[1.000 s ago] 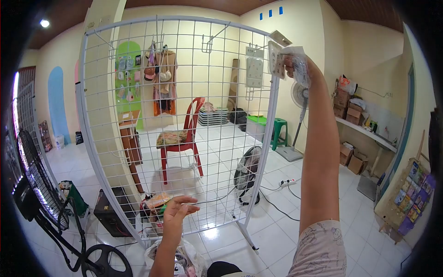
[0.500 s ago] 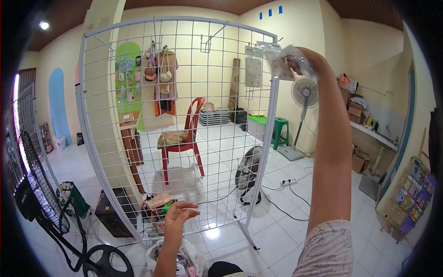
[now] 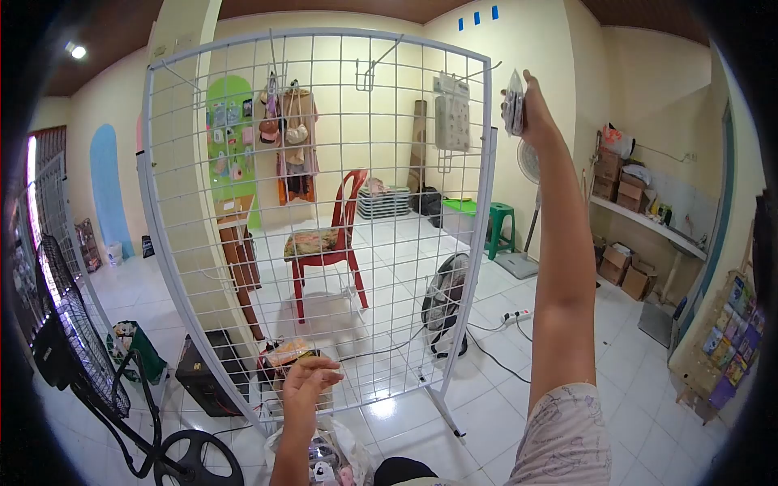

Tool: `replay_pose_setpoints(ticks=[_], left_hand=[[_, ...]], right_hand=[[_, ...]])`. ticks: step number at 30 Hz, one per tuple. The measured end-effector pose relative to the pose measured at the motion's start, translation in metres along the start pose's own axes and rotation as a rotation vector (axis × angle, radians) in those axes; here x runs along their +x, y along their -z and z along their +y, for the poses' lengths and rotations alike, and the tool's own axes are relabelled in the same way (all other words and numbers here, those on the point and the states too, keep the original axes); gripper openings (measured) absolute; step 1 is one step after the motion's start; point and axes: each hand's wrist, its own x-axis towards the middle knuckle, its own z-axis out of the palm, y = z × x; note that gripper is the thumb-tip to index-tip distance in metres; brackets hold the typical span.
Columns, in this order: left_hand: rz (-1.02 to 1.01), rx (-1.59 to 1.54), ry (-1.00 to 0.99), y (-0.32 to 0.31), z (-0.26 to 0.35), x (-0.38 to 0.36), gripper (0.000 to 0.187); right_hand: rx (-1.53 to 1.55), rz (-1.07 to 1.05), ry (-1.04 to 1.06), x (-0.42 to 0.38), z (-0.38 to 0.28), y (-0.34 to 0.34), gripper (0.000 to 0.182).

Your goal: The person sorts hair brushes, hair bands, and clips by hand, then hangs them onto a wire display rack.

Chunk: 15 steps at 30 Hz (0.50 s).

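Head view, item one: our right hand (image 3: 535, 109), arm raised high, fingers gripping a clear packet (image 3: 514, 101) just beside the wire rack (image 3: 478, 202) top corner; packet now edge-on, earlier turned flatter. Our left hand (image 3: 306, 385), low, fingers loosely curled, empty, unchanged.

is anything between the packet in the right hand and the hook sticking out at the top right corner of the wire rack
Nothing visible. The right hand holds the clear packet up beside the wire rack, and the gap to the hook looks open. The packets already hanging sit further left, inside the frame.
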Motion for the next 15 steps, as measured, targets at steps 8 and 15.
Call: replay_pose_setpoints(ticks=[8, 15], left_hand=[[-0.285, 0.095, -0.193, -0.055, 0.047, 0.038, 0.044], [-0.416, -0.113, -0.332, -0.159, 0.104, 0.087, 0.058]], right_hand=[[-0.193, -0.130, 0.468, -0.063, -0.019, -0.031, 0.039], [-0.368, -0.408, 0.495, -0.202, 0.009, -0.104, 0.061]])
